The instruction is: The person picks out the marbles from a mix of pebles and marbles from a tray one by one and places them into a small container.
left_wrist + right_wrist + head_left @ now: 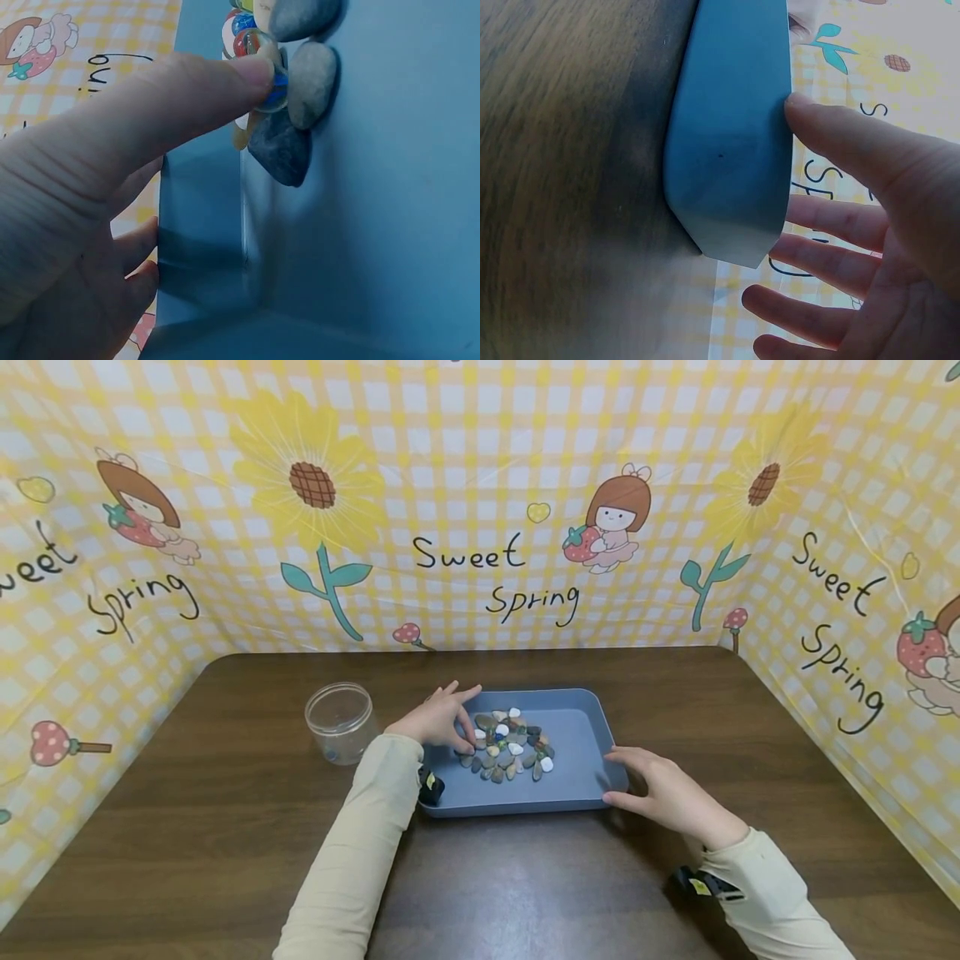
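Note:
A blue-grey tray (pixel 581 714) holds a patch of grey, brown and white pebbles (pixel 497 774) with glass marbles among them. Over the left side of the patch, my left hand (pixel 433 720) pinches a clear glass marble (pixel 274 99) with a blue swirl. Its thumb covers part of the marble in the left wrist view, and the index finger is mostly hidden. At the tray's right front corner is my right hand (pixel 667 793). The right thumb touches the rim, with the other fingers extended along the right side.
Left of the tray stands a clear, lidless jar (pixel 341 727) with something small and bluish at its bottom. Both stand on a dark wooden table (pixel 480 877). A yellow checked cloth (pixel 465 468) rises behind and on both sides.

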Action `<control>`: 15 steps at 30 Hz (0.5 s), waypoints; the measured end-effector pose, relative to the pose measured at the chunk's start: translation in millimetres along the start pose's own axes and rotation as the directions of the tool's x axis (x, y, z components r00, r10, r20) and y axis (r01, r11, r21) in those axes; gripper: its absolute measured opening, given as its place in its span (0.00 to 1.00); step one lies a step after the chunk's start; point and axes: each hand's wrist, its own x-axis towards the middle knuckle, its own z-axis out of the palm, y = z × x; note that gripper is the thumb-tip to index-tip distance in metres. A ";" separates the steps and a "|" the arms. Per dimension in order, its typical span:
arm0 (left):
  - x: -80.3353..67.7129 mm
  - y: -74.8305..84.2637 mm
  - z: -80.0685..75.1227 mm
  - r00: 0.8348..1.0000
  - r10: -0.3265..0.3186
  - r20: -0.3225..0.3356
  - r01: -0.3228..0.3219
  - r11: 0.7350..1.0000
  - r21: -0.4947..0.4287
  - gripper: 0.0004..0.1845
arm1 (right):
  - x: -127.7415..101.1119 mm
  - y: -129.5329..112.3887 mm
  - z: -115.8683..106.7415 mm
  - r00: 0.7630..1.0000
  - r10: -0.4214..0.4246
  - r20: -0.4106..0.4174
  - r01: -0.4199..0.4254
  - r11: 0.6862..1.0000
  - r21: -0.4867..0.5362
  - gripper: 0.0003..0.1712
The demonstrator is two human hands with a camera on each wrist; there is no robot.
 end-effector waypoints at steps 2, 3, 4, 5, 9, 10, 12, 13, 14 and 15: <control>-0.6 0.0 -0.5 1.000 0.009 -0.003 -0.009 1.000 -0.007 0.03 | 0.1 0.2 0.1 1.000 0.000 0.002 0.000 1.000 0.000 0.31; -0.9 0.0 -0.7 1.000 0.012 -0.005 -0.012 1.000 -0.013 0.02 | 0.2 0.2 0.1 1.000 -0.001 0.003 0.001 1.000 -0.001 0.31; -1.2 0.0 -1.0 1.000 0.015 -0.006 -0.015 1.000 -0.023 0.02 | 0.2 0.3 0.2 1.000 -0.002 0.003 0.002 1.000 -0.001 0.31; -1.6 -0.1 -1.4 1.000 0.016 -0.007 -0.017 0.999 -0.033 0.02 | 0.2 0.3 0.1 1.000 -0.002 0.003 0.002 1.000 -0.001 0.31; -3.4 0.4 -3.7 1.000 0.023 -0.013 -0.024 0.996 -0.087 0.02 | 0.1 0.1 0.1 1.000 -0.005 0.002 0.005 1.000 -0.002 0.31; -3.9 0.8 -4.6 1.000 0.024 -0.014 -0.025 0.994 -0.103 0.02 | 0.0 -0.1 0.0 1.000 -0.006 0.001 0.006 1.000 -0.002 0.31; -4.8 1.9 -6.4 1.000 0.024 -0.018 -0.026 0.991 -0.135 0.02 | -0.1 -0.3 -0.1 1.000 -0.007 0.000 0.007 1.000 -0.002 0.31; -5.1 2.4 -7.2 1.000 0.024 -0.021 -0.026 0.988 -0.149 0.02 | -0.2 -0.3 -0.1 1.000 -0.008 0.001 0.008 1.000 -0.002 0.31; -5.4 3.0 -8.0 0.999 0.022 -0.023 -0.025 0.986 -0.162 0.03 | -0.2 -0.4 -0.1 1.000 -0.008 0.000 0.008 1.000 -0.002 0.31; -5.6 3.7 -8.7 0.999 0.022 -0.027 -0.026 0.985 -0.172 0.03 | -0.2 -0.4 -0.1 1.000 -0.009 0.000 0.009 1.000 -0.002 0.31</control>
